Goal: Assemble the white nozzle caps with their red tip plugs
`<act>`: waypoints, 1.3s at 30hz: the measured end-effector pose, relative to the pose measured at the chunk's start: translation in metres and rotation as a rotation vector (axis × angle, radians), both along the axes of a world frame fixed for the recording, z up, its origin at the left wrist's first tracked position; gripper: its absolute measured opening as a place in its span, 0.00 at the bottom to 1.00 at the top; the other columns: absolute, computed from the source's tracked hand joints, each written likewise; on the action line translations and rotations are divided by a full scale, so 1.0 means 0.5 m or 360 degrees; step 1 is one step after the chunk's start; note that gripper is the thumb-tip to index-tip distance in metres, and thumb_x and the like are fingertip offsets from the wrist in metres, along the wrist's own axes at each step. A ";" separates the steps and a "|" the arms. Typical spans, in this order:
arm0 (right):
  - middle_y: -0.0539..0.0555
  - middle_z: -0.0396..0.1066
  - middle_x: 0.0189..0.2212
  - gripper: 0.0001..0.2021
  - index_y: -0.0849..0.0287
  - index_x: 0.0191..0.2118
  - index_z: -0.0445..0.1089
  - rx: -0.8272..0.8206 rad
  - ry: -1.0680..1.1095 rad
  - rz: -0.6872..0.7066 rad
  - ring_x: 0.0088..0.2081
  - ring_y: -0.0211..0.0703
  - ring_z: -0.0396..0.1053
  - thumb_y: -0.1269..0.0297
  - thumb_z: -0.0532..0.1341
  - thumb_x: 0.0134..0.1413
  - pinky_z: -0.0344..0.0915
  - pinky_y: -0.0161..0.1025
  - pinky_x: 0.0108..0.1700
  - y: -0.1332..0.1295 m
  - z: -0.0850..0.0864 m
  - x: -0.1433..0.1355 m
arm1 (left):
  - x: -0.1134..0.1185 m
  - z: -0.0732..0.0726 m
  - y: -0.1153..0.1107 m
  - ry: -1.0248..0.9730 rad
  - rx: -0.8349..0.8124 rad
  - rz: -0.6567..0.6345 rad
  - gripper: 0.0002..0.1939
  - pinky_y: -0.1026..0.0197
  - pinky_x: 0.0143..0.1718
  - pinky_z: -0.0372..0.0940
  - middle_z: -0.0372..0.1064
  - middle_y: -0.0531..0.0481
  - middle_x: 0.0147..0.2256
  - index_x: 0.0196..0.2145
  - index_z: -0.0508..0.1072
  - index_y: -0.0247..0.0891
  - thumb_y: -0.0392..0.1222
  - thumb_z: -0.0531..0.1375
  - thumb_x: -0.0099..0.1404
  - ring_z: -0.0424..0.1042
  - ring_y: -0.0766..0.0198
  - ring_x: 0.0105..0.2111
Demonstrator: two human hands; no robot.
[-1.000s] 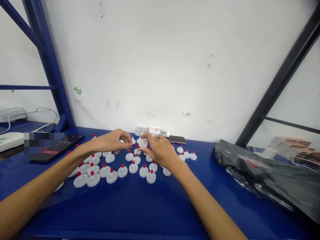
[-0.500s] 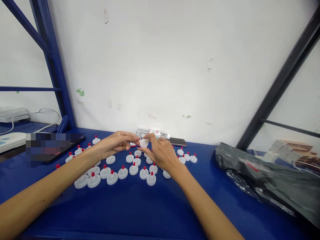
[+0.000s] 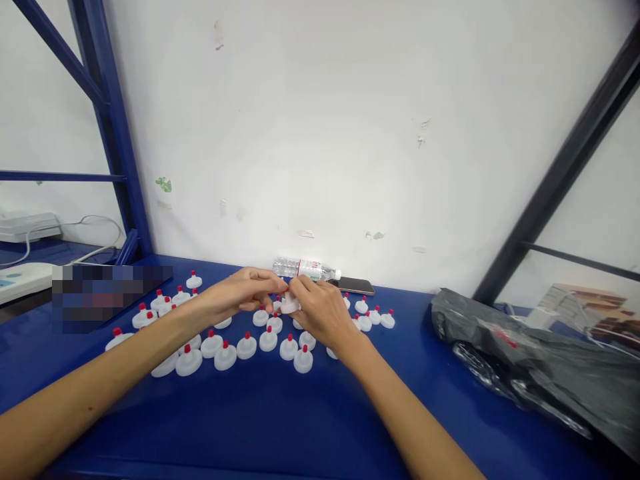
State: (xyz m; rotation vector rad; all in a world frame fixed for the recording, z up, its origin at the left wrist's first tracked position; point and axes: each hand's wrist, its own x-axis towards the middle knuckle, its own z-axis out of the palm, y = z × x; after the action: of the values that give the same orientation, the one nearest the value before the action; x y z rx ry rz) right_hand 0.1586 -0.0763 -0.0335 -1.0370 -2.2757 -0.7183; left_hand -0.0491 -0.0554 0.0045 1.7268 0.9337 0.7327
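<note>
head | white cap [image 3: 289, 305] pinched between left hand [image 3: 239, 295] and right hand [image 3: 323, 311]

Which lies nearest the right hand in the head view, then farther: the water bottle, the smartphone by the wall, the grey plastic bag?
From the right hand:
1. Water bottle, lying just behind it by the wall.
2. Smartphone, behind, slightly right.
3. Grey plastic bag, far right.
</note>
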 end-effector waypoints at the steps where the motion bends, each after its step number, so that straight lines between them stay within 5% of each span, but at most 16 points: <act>1: 0.52 0.78 0.37 0.04 0.56 0.42 0.69 0.0000 0.0002 -0.0011 0.33 0.44 0.75 0.65 0.65 0.69 0.60 0.40 0.34 0.000 -0.001 0.000 | 0.003 0.000 -0.003 -0.0011 0.0005 -0.0003 0.19 0.69 0.17 0.43 0.71 0.49 0.22 0.35 0.80 0.35 0.57 0.69 0.62 0.65 0.70 0.20; 6: 0.53 0.79 0.38 0.06 0.57 0.44 0.69 0.0008 0.0069 -0.0062 0.32 0.46 0.76 0.65 0.66 0.67 0.61 0.40 0.34 0.002 -0.006 0.003 | 0.011 0.004 -0.010 -0.0059 0.0120 0.0037 0.19 0.69 0.17 0.47 0.72 0.51 0.19 0.39 0.80 0.37 0.56 0.72 0.62 0.60 0.72 0.16; 12: 0.56 0.81 0.47 0.19 0.57 0.58 0.63 0.0003 0.0109 -0.0055 0.35 0.47 0.78 0.66 0.66 0.66 0.64 0.39 0.35 0.004 -0.007 0.002 | 0.007 -0.004 -0.003 -0.0047 0.0196 0.0024 0.17 0.68 0.17 0.50 0.75 0.50 0.21 0.38 0.81 0.37 0.55 0.72 0.62 0.60 0.72 0.15; 21: 0.55 0.77 0.38 0.06 0.56 0.46 0.65 -0.0009 0.0030 -0.0090 0.32 0.45 0.76 0.66 0.61 0.67 0.55 0.39 0.27 0.001 -0.007 -0.002 | 0.010 -0.009 -0.006 -0.0051 0.0145 -0.0018 0.16 0.68 0.18 0.50 0.74 0.51 0.21 0.42 0.82 0.37 0.52 0.70 0.63 0.59 0.72 0.16; 39: 0.52 0.76 0.38 0.08 0.56 0.45 0.67 0.0014 0.0022 -0.0080 0.33 0.43 0.74 0.76 0.58 0.64 0.47 0.41 0.26 -0.002 -0.002 0.003 | 0.019 -0.012 -0.008 -0.0053 0.0145 0.0040 0.18 0.67 0.18 0.51 0.76 0.52 0.23 0.44 0.83 0.37 0.49 0.74 0.58 0.63 0.71 0.18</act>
State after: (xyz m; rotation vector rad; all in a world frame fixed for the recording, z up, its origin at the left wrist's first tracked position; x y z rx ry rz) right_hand 0.1601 -0.0773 -0.0343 -1.0950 -2.2400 -0.7385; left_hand -0.0395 -0.0594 -0.0015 1.7795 0.9125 0.8293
